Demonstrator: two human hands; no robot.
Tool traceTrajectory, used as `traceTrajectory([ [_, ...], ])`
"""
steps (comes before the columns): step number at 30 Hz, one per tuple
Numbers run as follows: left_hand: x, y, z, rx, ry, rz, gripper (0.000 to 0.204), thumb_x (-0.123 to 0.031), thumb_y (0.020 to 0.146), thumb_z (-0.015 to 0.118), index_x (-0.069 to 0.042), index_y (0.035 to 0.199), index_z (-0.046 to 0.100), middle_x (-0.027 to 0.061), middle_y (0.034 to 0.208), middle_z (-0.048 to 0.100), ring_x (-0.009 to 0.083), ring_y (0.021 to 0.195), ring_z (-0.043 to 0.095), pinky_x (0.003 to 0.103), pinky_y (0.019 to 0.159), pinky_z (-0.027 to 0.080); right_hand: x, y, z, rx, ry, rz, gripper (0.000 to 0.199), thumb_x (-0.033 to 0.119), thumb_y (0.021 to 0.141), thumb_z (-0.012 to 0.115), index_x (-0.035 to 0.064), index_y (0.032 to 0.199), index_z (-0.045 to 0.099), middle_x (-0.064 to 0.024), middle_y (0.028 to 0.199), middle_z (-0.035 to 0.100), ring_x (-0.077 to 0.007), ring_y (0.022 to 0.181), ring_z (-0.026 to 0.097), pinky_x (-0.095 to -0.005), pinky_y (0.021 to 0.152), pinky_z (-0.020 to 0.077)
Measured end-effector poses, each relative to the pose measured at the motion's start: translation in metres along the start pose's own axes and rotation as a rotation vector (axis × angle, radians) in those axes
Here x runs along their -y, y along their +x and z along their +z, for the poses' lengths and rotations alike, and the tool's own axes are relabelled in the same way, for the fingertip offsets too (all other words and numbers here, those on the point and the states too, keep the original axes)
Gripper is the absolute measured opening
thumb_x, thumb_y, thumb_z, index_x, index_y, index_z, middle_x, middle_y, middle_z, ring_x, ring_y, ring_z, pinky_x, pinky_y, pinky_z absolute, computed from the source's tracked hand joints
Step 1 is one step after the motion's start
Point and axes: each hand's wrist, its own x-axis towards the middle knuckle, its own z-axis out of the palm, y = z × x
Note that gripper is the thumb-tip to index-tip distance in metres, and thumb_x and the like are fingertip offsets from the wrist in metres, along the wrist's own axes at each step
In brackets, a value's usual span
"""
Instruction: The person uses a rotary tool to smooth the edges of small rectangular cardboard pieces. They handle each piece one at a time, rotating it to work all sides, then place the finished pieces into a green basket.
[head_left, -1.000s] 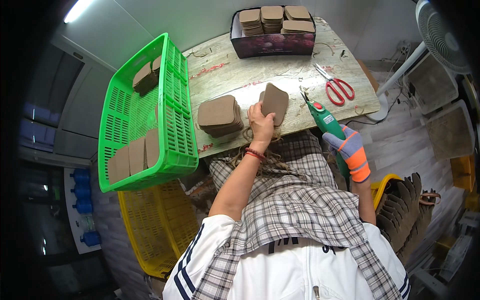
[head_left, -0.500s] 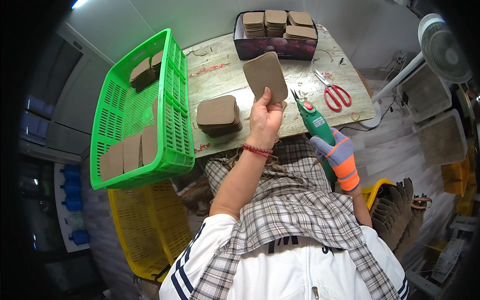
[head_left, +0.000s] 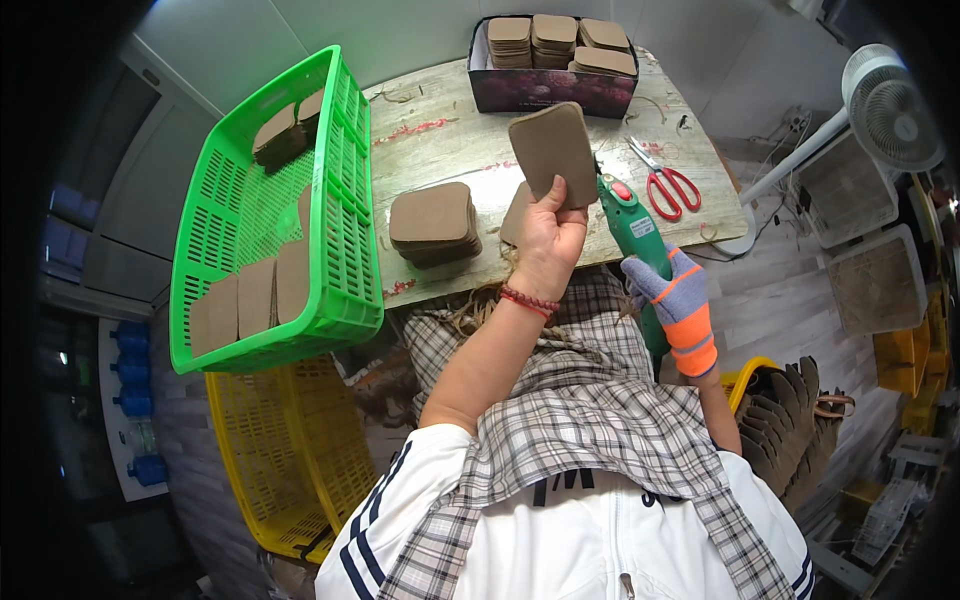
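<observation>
1. Head view, centre of frame: we note the left hand [head_left: 548, 232], bare with a red cord at the wrist, raised above the table edge. Its fingers are closed on the lower edge of a brown rounded pad [head_left: 553, 152], thumb on the near face. The pad stands upright with its flat face toward the camera, which we judge suits a look at its surface or edge.

2. Right of centre: the right hand [head_left: 678, 302], in a grey and orange glove, is wrapped around the body of a green rotary tool [head_left: 630, 225]. The tool's tip points up the frame, just beside the pad's right edge; we cannot tell whether they touch.

3. Just left of the raised hand, a stack of brown pads [head_left: 434, 222] sits on the worn table [head_left: 440, 135], within easy reach. Another pad lies partly hidden behind the hand.

4. Top of frame: a dark box [head_left: 520, 88] holds further stacks of the same pads.

5. Right of the tool, red scissors [head_left: 668, 186] lie flat on the table.

6. Left of frame: a green crate [head_left: 345, 250] rests against the table edge, with pads standing on edge inside. A yellow crate [head_left: 280, 450] sits below it.

7. Upper right: a white fan [head_left: 890, 105] stands clear of the table.
</observation>
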Motion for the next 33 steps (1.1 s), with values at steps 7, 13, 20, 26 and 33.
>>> traceTrajectory([
  [7,0.004,-0.02,-0.016,-0.006,0.169,-0.035,0.033,0.002,0.087,0.058,-0.006,0.118,0.053,0.008,0.117,0.058,0.0223,0.11,0.055,0.038,0.099,0.046,0.01,0.005,-0.007,-0.005,0.094,0.023,0.028,0.019,0.077,0.076,-0.0004,0.09,0.062,0.0003,0.064,0.058,-0.004,0.052,0.051,-0.0202,0.048,0.0409],
  [13,-0.021,-0.017,-0.02,0.176,0.462,0.075,0.028,0.005,0.084,0.06,-0.007,0.11,0.06,0.0055,0.105,0.065,0.0171,0.096,0.062,0.03,0.085,0.051,0.017,0.005,-0.02,0.04,0.068,0.04,0.028,0.019,0.077,0.075,-0.0004,0.091,0.062,-0.0002,0.064,0.059,-0.0043,0.052,0.051,-0.0201,0.048,0.0402],
  [20,-0.077,-0.002,-0.008,0.286,0.719,0.142,0.027,0.012,0.081,0.058,0.001,0.105,0.062,0.009,0.102,0.066,0.017,0.094,0.062,0.029,0.083,0.05,0.024,-0.001,-0.029,0.155,-0.052,0.05,0.033,0.021,0.075,0.076,-0.0009,0.095,0.062,-0.0003,0.064,0.058,-0.0047,0.052,0.051,-0.021,0.048,0.0404],
  [26,-0.101,-0.011,0.018,0.267,0.97,0.033,0.028,0.014,0.079,0.059,0.004,0.104,0.063,0.0088,0.096,0.067,0.0145,0.085,0.063,0.027,0.075,0.052,0.025,-0.002,-0.029,0.191,-0.148,0.014,0.038,0.022,0.075,0.077,-0.0018,0.1,0.062,-0.0006,0.067,0.06,-0.0044,0.055,0.053,-0.021,0.05,0.043],
  [33,-0.097,-0.026,0.007,0.183,1.06,-0.157,0.033,0.013,0.077,0.061,0.005,0.109,0.061,0.0114,0.099,0.067,0.015,0.083,0.064,0.027,0.075,0.053,0.031,-0.002,-0.024,0.187,-0.209,0.022,0.042,0.022,0.074,0.078,-0.0022,0.103,0.061,-0.0016,0.069,0.061,-0.0039,0.057,0.054,-0.0207,0.051,0.0442],
])
